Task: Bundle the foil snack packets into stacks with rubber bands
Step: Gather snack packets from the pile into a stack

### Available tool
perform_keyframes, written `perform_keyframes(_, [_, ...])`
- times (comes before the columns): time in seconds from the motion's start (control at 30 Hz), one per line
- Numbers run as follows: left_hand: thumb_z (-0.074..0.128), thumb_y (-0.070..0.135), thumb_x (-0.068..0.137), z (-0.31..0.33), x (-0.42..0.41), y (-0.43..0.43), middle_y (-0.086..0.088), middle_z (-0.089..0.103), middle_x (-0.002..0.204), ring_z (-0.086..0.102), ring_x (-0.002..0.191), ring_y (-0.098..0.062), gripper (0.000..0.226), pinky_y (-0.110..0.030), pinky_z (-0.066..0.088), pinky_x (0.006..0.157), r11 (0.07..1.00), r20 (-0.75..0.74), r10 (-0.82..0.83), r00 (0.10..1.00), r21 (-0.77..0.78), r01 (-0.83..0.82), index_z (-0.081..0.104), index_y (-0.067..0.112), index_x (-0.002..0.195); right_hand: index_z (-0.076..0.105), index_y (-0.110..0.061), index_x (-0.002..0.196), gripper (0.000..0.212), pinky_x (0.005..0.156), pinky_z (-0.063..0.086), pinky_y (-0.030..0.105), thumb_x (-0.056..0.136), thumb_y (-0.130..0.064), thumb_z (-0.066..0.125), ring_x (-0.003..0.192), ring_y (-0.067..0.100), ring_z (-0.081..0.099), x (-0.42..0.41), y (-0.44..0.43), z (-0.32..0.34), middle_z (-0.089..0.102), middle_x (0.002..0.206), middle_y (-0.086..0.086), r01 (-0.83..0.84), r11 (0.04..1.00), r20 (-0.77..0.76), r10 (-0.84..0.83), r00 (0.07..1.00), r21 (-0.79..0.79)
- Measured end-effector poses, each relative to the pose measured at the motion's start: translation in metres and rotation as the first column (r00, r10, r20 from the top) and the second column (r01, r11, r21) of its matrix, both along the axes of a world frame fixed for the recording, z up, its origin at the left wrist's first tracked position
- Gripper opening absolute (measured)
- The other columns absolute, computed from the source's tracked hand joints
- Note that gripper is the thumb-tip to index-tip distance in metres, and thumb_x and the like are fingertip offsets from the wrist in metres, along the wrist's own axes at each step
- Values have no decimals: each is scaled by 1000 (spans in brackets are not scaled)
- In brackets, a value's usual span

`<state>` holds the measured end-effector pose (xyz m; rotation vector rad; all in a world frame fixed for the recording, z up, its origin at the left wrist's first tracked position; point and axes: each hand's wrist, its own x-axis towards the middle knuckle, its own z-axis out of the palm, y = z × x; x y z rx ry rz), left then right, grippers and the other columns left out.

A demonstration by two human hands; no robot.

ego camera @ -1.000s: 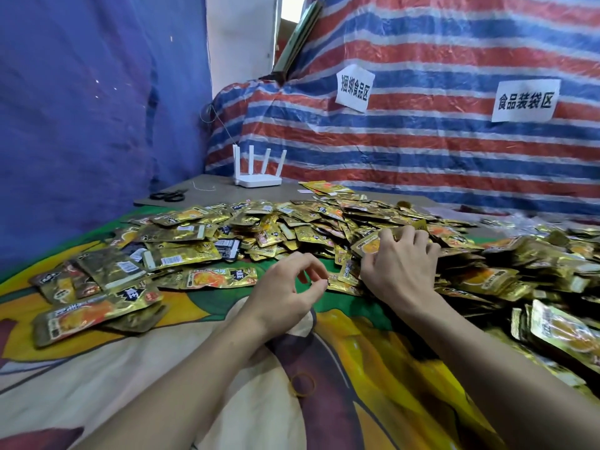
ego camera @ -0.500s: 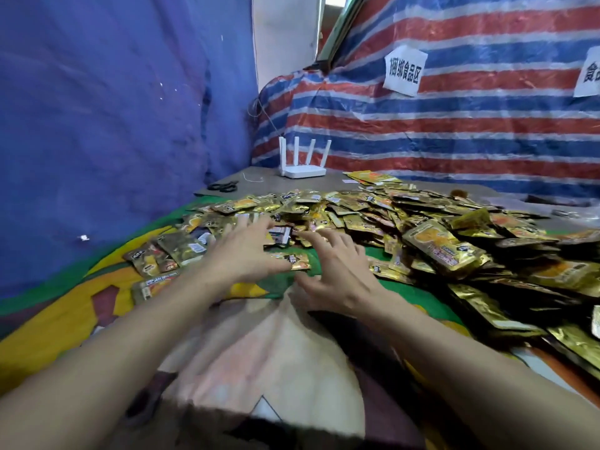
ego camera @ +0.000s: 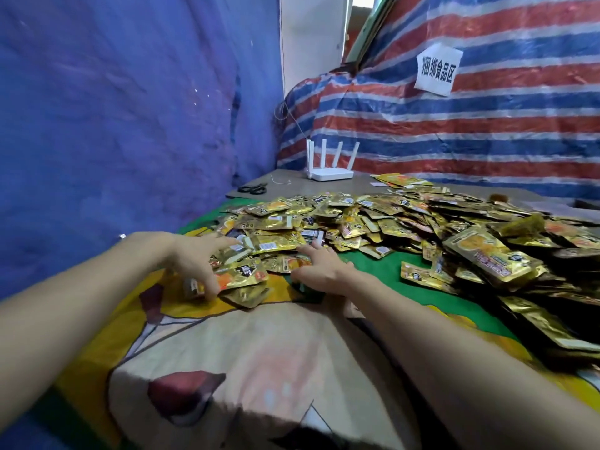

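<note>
Several gold foil snack packets [ego camera: 406,222] lie in a loose heap across the printed cloth [ego camera: 259,352], thickest on the right. My left hand [ego camera: 194,259] is spread over the packets at the heap's near left edge, with the fingers reaching forward and the thumb down on a packet [ego camera: 240,276] with an orange picture. My right hand [ego camera: 319,267] lies beside it, its straight fingers resting on the packets in front of it. Neither hand grips anything. No rubber band is in view.
A white router [ego camera: 329,173] and black scissors [ego camera: 253,189] sit on the bare board at the back. A blue tarp wall [ego camera: 113,125] stands close on the left. A striped tarp [ego camera: 470,134] with a paper sign [ego camera: 438,71] hangs behind.
My view has swung left. Both hands moved from the middle of the heap to its near left edge, and their curled fingers have spread out flat over the packets.
</note>
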<state>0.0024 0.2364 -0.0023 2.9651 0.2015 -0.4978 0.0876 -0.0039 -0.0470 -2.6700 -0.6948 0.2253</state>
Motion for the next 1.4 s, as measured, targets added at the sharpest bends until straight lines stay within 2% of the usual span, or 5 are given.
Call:
perform_keyframes(0.27, [71, 43, 73, -14, 11, -6, 1, 41, 139, 42, 128, -22, 95, -35, 43, 91, 935, 214, -199, 956, 333, 120, 23, 40, 155, 57, -34, 136, 70, 113, 17, 65, 81, -77, 58, 144, 37, 27, -4, 14, 3, 41, 150, 7, 44, 997, 115, -36, 993, -71])
perform_keyframes(0.7, [56, 21, 86, -13, -1, -42, 0, 67, 114, 62, 108, -27, 56, -37, 49, 80, 911, 435, -318, 842, 388, 144, 45, 45, 134, 58, -8, 114, 33, 76, 46, 41, 107, -32, 35, 106, 38, 61, -30, -5, 10, 63, 112, 17, -157, 936, 436, 290, 852, -316])
perform_keyframes(0.87, [66, 36, 86, -15, 5, -58, 7, 68, 94, 64, 96, -24, 10, -34, 45, 72, 978, 540, -196, 819, 167, 124, 61, 39, 94, 58, -5, 116, 27, 74, 52, 39, 90, -12, 55, 100, 36, 61, -33, -31, 15, 63, 109, 15, -174, 956, 365, 253, 896, -236])
perform_keyframes(1.13, [67, 13, 86, -17, 21, -106, 5, 58, 73, 55, 71, -17, 26, -30, 39, 60, 916, 675, 40, 736, -319, 242, 51, 29, 74, 56, -23, 84, 18, 55, 40, 29, 92, -8, 50, 72, 28, 55, -29, -80, 26, 59, 74, 3, -83, 980, 300, 24, 954, 184])
perform_keyframes(1.4, [71, -1, 78, -16, 30, -182, 1, 67, 56, 64, 54, -16, 20, -33, 55, 56, 567, 489, 384, 783, -794, 217, 62, 17, 75, 65, -13, 88, 21, 65, 53, 37, 94, -7, 45, 86, 26, 71, -27, -107, 28, 69, 92, 12, 244, 591, -176, -172, 969, 769])
